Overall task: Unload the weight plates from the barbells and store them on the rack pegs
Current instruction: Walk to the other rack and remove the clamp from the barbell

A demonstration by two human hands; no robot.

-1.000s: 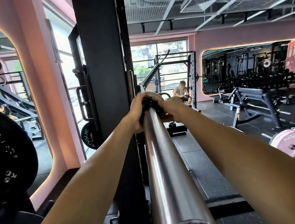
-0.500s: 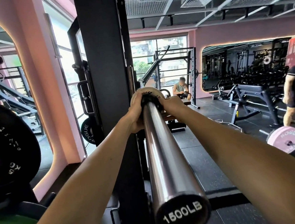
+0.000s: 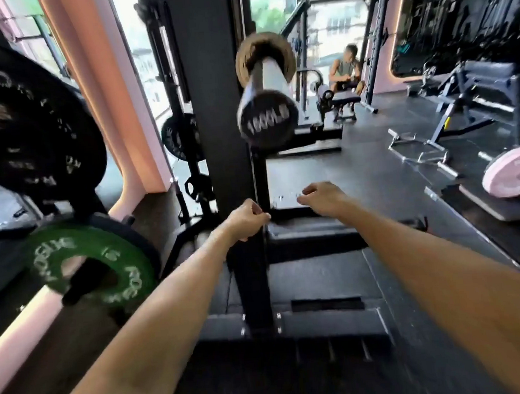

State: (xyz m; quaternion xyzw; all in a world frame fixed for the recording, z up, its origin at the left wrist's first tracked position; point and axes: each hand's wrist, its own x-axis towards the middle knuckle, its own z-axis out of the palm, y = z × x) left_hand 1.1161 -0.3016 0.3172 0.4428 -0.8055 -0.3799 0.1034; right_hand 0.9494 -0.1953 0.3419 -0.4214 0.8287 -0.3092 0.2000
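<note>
The chrome barbell sleeve [image 3: 267, 120] points at me, its black end cap marked 1500LB. A small pale plate [image 3: 286, 54] sits at the sleeve's far end against the black rack upright [image 3: 214, 107]; blur hides whether a collar is there. My left hand [image 3: 248, 219] hangs well below the bar in front of the upright, fingers curled in, nothing in it. My right hand [image 3: 324, 198] hovers beside it, loosely curled and holding nothing. On rack pegs at my left hang a large black plate [image 3: 29, 121] and a green plate [image 3: 126, 257].
Another black plate [image 3: 179, 138] hangs on a peg behind the upright. A pink plate [image 3: 512, 174] on a floor barbell lies at the right. A bench [image 3: 485, 76] and a floor bar [image 3: 417, 150] stand beyond. A person [image 3: 345, 69] sits at the back.
Both hands have let go of the far end of the barbell sleeve and dropped below it. The view has tilted down and pulled back.
</note>
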